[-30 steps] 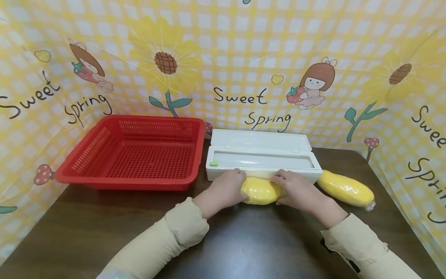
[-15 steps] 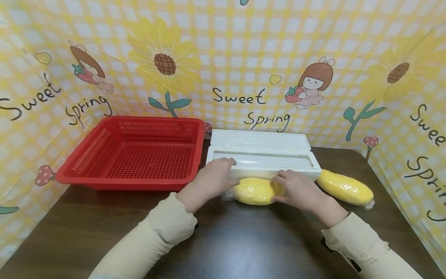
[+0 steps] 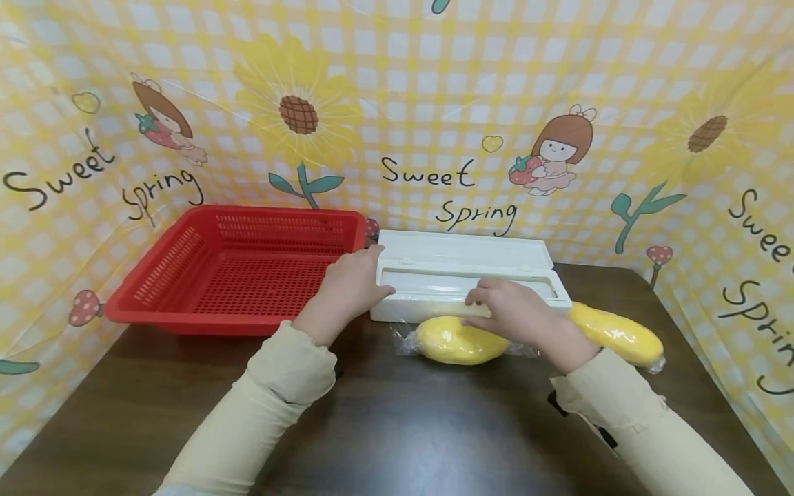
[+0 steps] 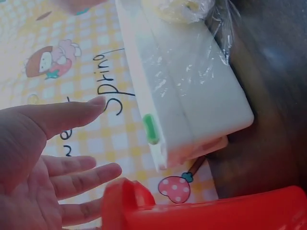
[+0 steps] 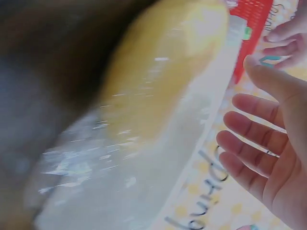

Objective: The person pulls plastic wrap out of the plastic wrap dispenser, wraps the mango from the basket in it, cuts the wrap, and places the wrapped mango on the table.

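Note:
A yellow oblong fruit (image 3: 457,342) wrapped in clear film lies on the table, loose film (image 3: 406,342) sticking out past both ends. Behind it stands a white cling film dispenser (image 3: 471,310) with its lid (image 3: 465,249) tipped back. At the dispenser's left end, my left hand (image 3: 350,282) is raised with fingers and thumb spread, holding nothing. The left wrist view shows the green slider (image 4: 150,128) on the dispenser, which this hand hides in the head view. My right hand (image 3: 511,310) hovers over the wrapped fruit's right part, fingers relaxed and gripping nothing.
To the left is a red plastic basket (image 3: 229,319) with slotted walls, close beside my left hand. A longer yellow wrapped fruit (image 3: 620,334) lies right of the dispenser, partly behind my right forearm. A checked cloth (image 3: 434,83) hangs behind the dark table (image 3: 397,427).
Both hands have let go of the wrapped fruit. The left hand moved left and back to the dispenser's end. The right hand lifted slightly and shifted left over the fruit.

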The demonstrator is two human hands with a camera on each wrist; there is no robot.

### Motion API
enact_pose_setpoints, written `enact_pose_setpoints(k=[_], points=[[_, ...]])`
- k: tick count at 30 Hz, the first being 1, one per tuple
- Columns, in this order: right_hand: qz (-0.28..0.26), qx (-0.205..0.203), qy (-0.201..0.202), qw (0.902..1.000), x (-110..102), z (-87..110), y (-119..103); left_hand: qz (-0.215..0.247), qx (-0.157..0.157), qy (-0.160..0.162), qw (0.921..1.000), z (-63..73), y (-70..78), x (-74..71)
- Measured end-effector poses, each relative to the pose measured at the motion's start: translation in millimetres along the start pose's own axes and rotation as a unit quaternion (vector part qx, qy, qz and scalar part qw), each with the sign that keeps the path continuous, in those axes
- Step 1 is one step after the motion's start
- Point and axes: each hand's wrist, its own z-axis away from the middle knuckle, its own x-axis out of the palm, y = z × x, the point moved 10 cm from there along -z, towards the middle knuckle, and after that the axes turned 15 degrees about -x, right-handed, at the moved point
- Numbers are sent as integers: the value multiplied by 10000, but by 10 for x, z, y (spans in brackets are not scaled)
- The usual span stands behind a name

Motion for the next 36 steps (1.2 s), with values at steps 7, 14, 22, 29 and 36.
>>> enact_pose_setpoints(k=[7, 14, 22, 29, 36], points=[[-516, -319, 6, 9982, -47, -674, -190, -707, -440, -291, 9961, -98, -87, 219], [-849, -232, -219, 9959, 274, -1226, -253, -1107, -565, -361, 9916, -181, -111, 406], [-559, -188, -322, 9977, 419, -1443, -296, -1051, -725, -316, 9913, -220, -154, 356], [-60, -505, -48, 9987, 341, -1414, -358, -1221, -279, -371, 9914, -245, -39, 367], [17, -637, -16, 9980, 354, -1386, -365, -1461, 343, -114, 9886, -228, 66, 343]])
